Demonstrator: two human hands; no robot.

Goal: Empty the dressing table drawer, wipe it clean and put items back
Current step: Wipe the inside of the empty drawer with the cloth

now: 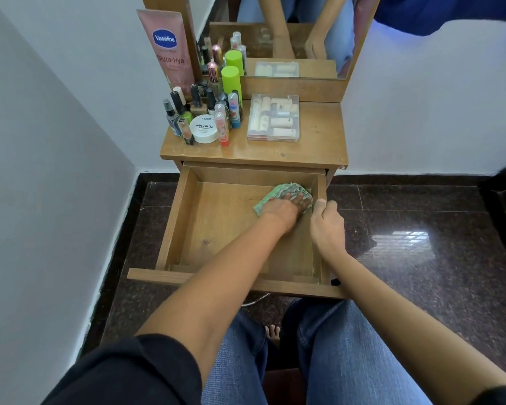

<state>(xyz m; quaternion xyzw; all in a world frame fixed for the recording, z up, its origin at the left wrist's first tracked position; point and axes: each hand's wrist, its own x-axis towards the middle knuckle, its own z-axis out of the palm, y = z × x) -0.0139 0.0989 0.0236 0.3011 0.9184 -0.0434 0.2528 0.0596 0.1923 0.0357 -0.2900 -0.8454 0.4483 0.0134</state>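
Pressing down with fingers laid out flat, my left hand (285,209) covers a crumpled green cloth (278,190) on the drawer floor. The cloth sits in the far right corner of the drawer (173,217), close against the right wall. My right hand (326,222) grips that same wall, thumb on its top edge and fingers wrapped down the outer side, just beside the cloth hand. The wooden drawer is pulled well out from the dressing table (313,147), and apart from the cloth and my hand I see only its bare wood bottom.

On the tabletop above, a clear plastic box (273,117) of cream-coloured rolls lies flat near the middle. To its left stands a tight cluster of nail polish bottles (181,112), with a white tub (204,128) labelled as nail polish remover wipes at its front. Behind them rise a green-capped bottle (231,77) and a pink Vaseline tube (170,48) leaning at the wall. A mirror (289,39) stands at the back, over a dark polished stone floor (421,244).
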